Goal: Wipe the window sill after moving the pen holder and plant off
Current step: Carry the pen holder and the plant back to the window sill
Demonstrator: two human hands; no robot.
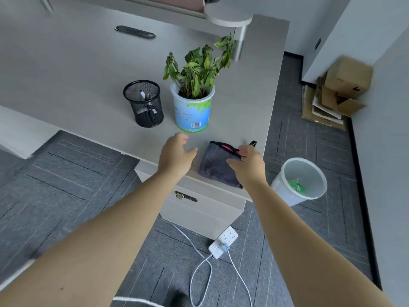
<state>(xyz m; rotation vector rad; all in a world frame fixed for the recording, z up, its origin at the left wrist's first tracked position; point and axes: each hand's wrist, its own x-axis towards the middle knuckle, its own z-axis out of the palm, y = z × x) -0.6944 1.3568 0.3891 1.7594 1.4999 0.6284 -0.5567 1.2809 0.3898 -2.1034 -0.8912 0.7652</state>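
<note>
The left hand [177,155] hovers over the near part of the table [77,69], fingers [182,138] spread wide and holding nothing. From those fingers the plant [193,103], in its blue-and-white pot, stands just beyond at about 12 o'clock, upright and close but not touching. The pen holder [144,104], a black mesh cup with a few pens inside, stands at about 11 o'clock from the same fingers, just beside the pot at its 9 o'clock side with a clear gap between the 2.

The right hand [247,165] hangs over the right half of the folded grey cloth [218,168], fingers loosely curled; whether they already pinch the cloth's red-trimmed far edge I cannot tell. The cloth lies flat near the table's near corner, its long axis running from 6 to 12 o'clock, between the 2 hands.

By my reading the left hand is the nearer one for both objects, the plant first. Both stand upright, so neither has a long axis to align with; a side grasp around the pot looks natural, with drooping leaves overhead to avoid.

Open room lies at 9 to 11 o'clock, a broad bare stretch of table. At 3 o'clock the table edge is close, with a white bin [302,179] on the floor below it.
</note>
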